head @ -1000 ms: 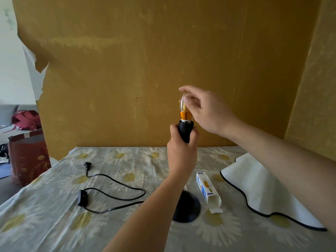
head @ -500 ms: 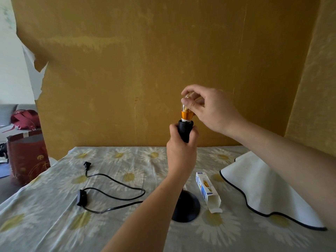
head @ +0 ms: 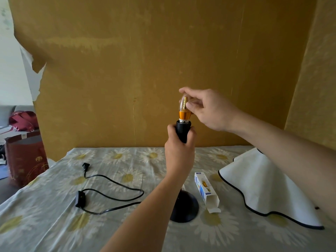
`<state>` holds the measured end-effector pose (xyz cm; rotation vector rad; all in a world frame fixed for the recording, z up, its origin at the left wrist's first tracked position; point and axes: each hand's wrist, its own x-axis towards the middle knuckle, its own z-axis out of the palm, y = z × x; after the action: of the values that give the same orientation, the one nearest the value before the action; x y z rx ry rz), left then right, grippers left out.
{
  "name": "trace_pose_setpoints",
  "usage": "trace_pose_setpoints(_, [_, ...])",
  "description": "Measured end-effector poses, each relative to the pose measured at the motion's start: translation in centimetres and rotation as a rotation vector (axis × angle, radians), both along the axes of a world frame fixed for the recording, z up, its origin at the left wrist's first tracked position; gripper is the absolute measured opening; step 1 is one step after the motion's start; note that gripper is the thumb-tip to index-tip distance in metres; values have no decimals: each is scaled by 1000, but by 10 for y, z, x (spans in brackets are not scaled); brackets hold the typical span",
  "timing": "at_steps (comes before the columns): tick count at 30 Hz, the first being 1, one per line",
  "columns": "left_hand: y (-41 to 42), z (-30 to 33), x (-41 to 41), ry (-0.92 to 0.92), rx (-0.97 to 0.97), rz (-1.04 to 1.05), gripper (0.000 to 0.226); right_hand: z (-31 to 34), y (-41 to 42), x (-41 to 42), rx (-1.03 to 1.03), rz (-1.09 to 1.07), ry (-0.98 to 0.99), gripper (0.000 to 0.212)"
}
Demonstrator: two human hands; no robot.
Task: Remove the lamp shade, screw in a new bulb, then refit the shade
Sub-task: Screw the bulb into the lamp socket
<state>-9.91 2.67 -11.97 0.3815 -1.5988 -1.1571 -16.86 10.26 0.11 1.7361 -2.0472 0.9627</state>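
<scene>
We see the left hand (head: 179,151) clenched around the ribbed black socket (head: 183,130) of the lamp, whose round base (head: 185,208) stands on the daisy-print table (head: 54,215). The right hand (head: 209,110) pinches the clear bulb (head: 183,106), seated upright in the socket. The white shade (head: 263,188) lies at right, the open bulb box (head: 206,191) between shade and base, the cord (head: 109,193) at left.
</scene>
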Motion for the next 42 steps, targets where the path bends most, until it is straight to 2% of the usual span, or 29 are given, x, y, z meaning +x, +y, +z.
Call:
trace_pose_setpoints(5, [1, 1, 1, 9, 8, -10, 23, 1, -3, 3, -45, -51, 132, 45])
trace_pose_setpoints(11, [1, 1, 1, 9, 19, -14, 24, 3, -6, 4, -64, -56, 155, 59])
trace_pose_setpoints(14, [1, 1, 1, 12, 20, -19, 24, 3, -5, 4, -59, -47, 134, 51])
trace_pose_setpoints(18, [0, 1, 1, 13, 26, -14, 26, 7, -4, 0, -55, 72, -39, 36])
trace_pose_setpoints(23, [1, 1, 1, 8, 22, -19, 25, 9, -7, 0, 45, 79, -115, 35])
trace_pose_setpoints(27, [1, 0, 1, 7, 24, -22, 25, 10, -4, 0, 131, 108, -188, 44])
trace_pose_setpoints(31, [1, 0, 1, 12, 27, -25, 26, 11, -4, -1, 116, 99, -156, 43])
trace_pose_setpoints(36, [1, 1, 0, 10, 34, -24, 25, 10, -5, 2, 42, 53, -65, 30])
trace_pose_setpoints(42, [2, 2, 1, 7, 22, -17, 24, 6, -7, 6, 30, 13, -41, 33])
